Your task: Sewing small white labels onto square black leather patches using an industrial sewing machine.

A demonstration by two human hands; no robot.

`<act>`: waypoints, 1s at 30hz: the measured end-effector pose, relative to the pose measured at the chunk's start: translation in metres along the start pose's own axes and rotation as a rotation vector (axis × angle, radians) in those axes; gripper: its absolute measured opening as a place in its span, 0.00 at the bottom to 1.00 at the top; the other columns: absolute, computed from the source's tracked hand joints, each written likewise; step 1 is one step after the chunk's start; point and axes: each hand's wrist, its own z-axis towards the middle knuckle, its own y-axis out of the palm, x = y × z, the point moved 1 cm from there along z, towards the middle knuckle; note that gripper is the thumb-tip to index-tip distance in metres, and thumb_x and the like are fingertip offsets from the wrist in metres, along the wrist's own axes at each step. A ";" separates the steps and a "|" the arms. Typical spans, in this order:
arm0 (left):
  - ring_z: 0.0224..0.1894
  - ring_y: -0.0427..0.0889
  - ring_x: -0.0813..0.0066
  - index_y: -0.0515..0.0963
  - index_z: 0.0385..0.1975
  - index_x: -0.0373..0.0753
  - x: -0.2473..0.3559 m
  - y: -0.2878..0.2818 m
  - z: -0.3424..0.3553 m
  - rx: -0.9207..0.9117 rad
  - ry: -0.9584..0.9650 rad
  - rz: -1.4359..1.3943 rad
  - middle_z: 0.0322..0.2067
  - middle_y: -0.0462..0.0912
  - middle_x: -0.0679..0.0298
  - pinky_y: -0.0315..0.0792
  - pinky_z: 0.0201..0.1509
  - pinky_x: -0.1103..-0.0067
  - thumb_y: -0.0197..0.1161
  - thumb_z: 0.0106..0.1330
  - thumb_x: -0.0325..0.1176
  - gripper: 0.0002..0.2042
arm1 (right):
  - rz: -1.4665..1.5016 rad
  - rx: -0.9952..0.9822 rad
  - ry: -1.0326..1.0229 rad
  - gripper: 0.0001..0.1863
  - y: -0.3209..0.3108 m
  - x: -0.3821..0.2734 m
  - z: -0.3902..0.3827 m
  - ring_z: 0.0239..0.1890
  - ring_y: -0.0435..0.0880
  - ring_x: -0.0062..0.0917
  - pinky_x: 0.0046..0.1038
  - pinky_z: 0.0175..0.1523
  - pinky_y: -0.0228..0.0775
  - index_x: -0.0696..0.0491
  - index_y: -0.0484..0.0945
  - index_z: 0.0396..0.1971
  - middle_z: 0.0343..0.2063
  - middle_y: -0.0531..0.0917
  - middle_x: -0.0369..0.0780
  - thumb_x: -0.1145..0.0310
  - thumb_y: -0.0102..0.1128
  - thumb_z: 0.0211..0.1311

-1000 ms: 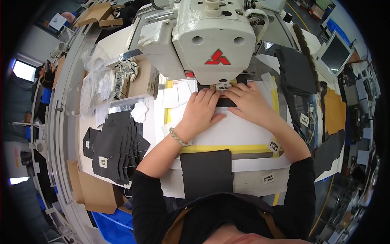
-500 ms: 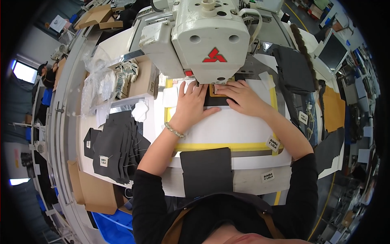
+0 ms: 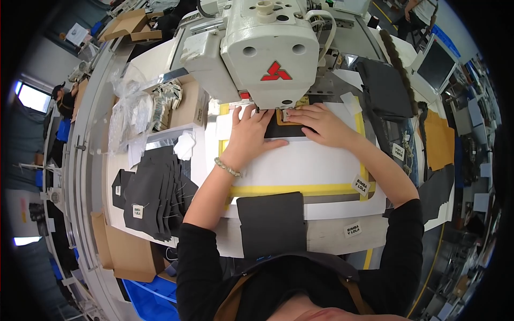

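Observation:
My left hand (image 3: 247,136) lies with fingers spread at the left of the sewing head, fingertips beside a dark fabric piece (image 3: 278,132) under it. My right hand (image 3: 326,125) rests with outstretched fingers on a small brown frame (image 3: 280,118) over that piece; what lies beneath its fingertips is partly hidden. Below both hands is a white board (image 3: 289,166) edged with yellow tape. The white sewing machine (image 3: 267,51) overhangs the fingertips. Another dark grey piece (image 3: 270,224) lies at the table's front, with loose label patches (image 3: 360,184) to its right.
An open box of labels (image 3: 187,109), a plastic bag (image 3: 123,112) and stacked dark pieces (image 3: 150,198) are at left. Dark folded fabric (image 3: 385,85), tan material (image 3: 439,139) and a monitor (image 3: 433,67) are at right. Other people (image 3: 65,104) are in the background.
My left hand has shifted left from the middle, revealing more of the brown frame and dark piece. The label seen at my fingertips is now largely hidden. A person has appeared at top right.

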 end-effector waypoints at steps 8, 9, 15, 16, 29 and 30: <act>0.59 0.68 0.60 0.74 0.57 0.36 -0.001 0.000 0.000 -0.015 -0.018 0.000 0.49 0.80 0.61 0.47 0.69 0.56 0.63 0.50 0.68 0.43 | 0.001 0.009 0.024 0.23 0.003 -0.002 -0.001 0.61 0.71 0.29 0.36 0.65 0.57 0.49 0.75 0.57 0.58 0.77 0.35 0.73 0.56 0.59; 0.58 0.68 0.60 0.74 0.57 0.36 0.000 0.001 0.000 -0.006 -0.013 0.004 0.49 0.80 0.61 0.47 0.69 0.56 0.64 0.50 0.68 0.43 | -0.001 0.013 0.022 0.23 0.003 -0.002 -0.001 0.61 0.71 0.29 0.36 0.65 0.57 0.49 0.75 0.57 0.58 0.77 0.35 0.73 0.56 0.58; 0.59 0.67 0.56 0.75 0.56 0.35 0.003 -0.004 -0.001 -0.051 -0.038 -0.057 0.52 0.78 0.59 0.46 0.68 0.57 0.66 0.50 0.64 0.41 | -0.001 0.033 -0.002 0.22 0.004 -0.003 -0.002 0.60 0.72 0.29 0.36 0.63 0.59 0.50 0.75 0.55 0.59 0.76 0.35 0.72 0.55 0.59; 0.59 0.67 0.56 0.75 0.56 0.35 0.001 -0.003 -0.001 -0.052 -0.028 -0.056 0.52 0.78 0.59 0.46 0.68 0.57 0.66 0.50 0.64 0.41 | 0.014 0.025 0.000 0.21 0.005 -0.002 -0.002 0.60 0.72 0.30 0.36 0.64 0.59 0.50 0.75 0.55 0.59 0.76 0.35 0.72 0.55 0.59; 0.57 0.68 0.55 0.75 0.56 0.37 -0.010 -0.002 0.001 -0.052 0.082 0.020 0.49 0.80 0.61 0.45 0.69 0.55 0.62 0.52 0.68 0.41 | 0.012 0.041 0.024 0.22 0.009 0.002 -0.003 0.61 0.72 0.29 0.37 0.64 0.58 0.49 0.76 0.55 0.60 0.76 0.35 0.74 0.55 0.58; 0.57 0.68 0.54 0.76 0.56 0.38 -0.011 -0.004 0.001 -0.046 0.076 0.004 0.48 0.81 0.60 0.44 0.70 0.55 0.62 0.52 0.67 0.41 | 0.022 0.053 0.018 0.22 0.010 0.002 -0.001 0.61 0.72 0.29 0.37 0.64 0.59 0.49 0.77 0.54 0.60 0.76 0.35 0.74 0.55 0.58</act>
